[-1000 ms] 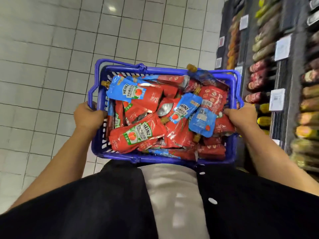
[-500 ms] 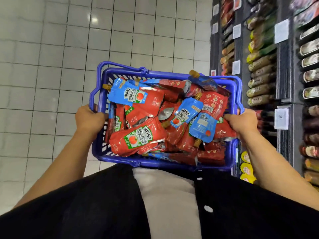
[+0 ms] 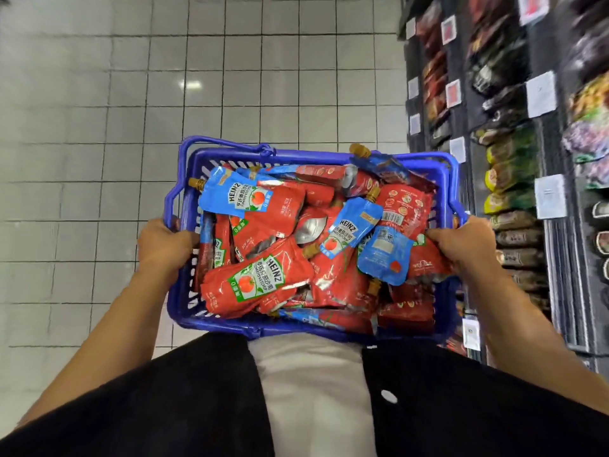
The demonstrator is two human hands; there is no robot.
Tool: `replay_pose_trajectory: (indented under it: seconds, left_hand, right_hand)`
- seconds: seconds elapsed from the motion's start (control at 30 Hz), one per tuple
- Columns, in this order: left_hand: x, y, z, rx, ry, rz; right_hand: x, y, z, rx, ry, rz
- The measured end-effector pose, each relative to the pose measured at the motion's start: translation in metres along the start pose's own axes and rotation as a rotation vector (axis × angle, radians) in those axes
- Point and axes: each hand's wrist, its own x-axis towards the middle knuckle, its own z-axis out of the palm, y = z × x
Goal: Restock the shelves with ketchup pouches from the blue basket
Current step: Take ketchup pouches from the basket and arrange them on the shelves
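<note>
A blue basket (image 3: 316,157) is carried in front of my waist, heaped with several red and blue Heinz ketchup pouches (image 3: 260,282). My left hand (image 3: 161,242) grips the basket's left rim, fingers curled over the edge. On the opposite side, my right hand (image 3: 461,242) grips the right rim, its fingertips touching the pouches near that wall. The two folding handles lie down along the rim. The shelves (image 3: 507,179) run along the right side of the view, blurred.
Grey tiled floor (image 3: 99,159) spreads out to the left and ahead. The dark shelves on the right hold rows of packaged goods with white price tags (image 3: 549,201). My black jacket and light shirt fill the bottom of the view.
The shelves have slid past on the right as I walk along the aisle; different products show now. Both hands keep the same grip on the basket.
</note>
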Motion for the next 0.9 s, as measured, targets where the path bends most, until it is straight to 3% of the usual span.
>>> replay_pose_trajectory:
  seconds: [0.3,0.53,0.9]
  left_hand:
    - [0.096,0.157,0.031,-0.066,-0.019,0.044]
    - [0.212,0.287,0.089,0.014,-0.073,0.121]
    - [0.350,0.551,0.183,0.245,-0.303,0.370]
  right_hand:
    - [0.125,-0.149,-0.039,0.041,0.062,-0.032]
    - [0.213,-0.225,-0.041,0.036,0.129,0.025]
    - [0.330,-0.294,-0.041,0.207,0.244,0.388]
